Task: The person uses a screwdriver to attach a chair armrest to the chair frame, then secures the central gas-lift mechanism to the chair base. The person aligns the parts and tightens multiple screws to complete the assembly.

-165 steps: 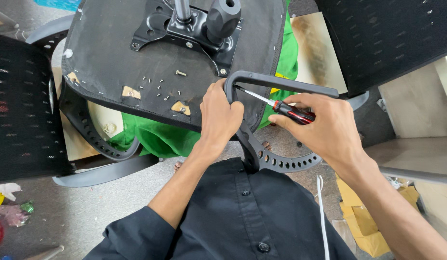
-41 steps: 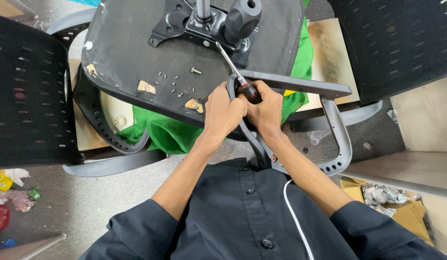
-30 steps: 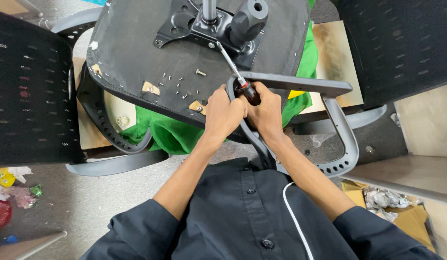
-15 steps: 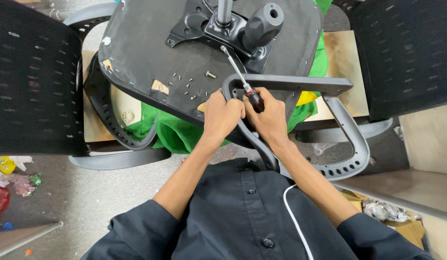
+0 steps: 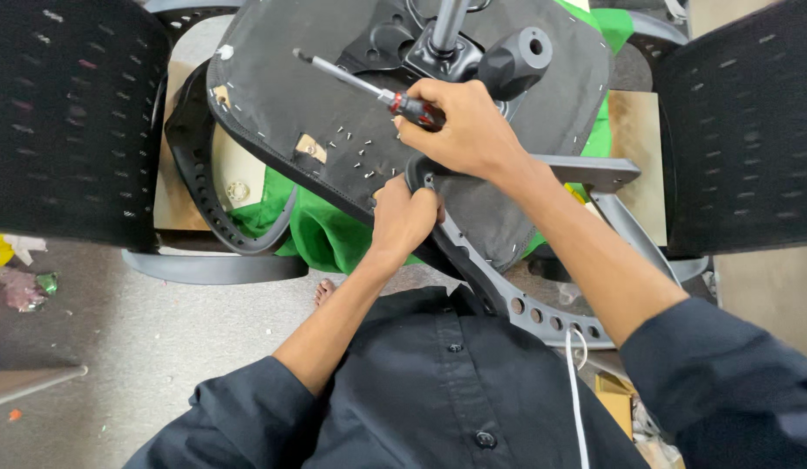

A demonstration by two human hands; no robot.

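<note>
My right hand (image 5: pixel 463 130) grips red-black screwdriver (image 5: pixel 369 87), tip lifted over upturned office-chair seat underside (image 5: pixel 273 95). My left hand (image 5: pixel 403 217) clenched round grey armrest bracket (image 5: pixel 508 295) at seat edge. Loose screws (image 5: pixel 356 152) scattered on seat base. Step: fastening armrest, between screws. Next probably: pick screw, align with bracket hole.

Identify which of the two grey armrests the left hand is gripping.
The left hand grips the armrest nearest the person, right of the upturned seat. The other armrest lies untouched at the seat's left edge.
</note>
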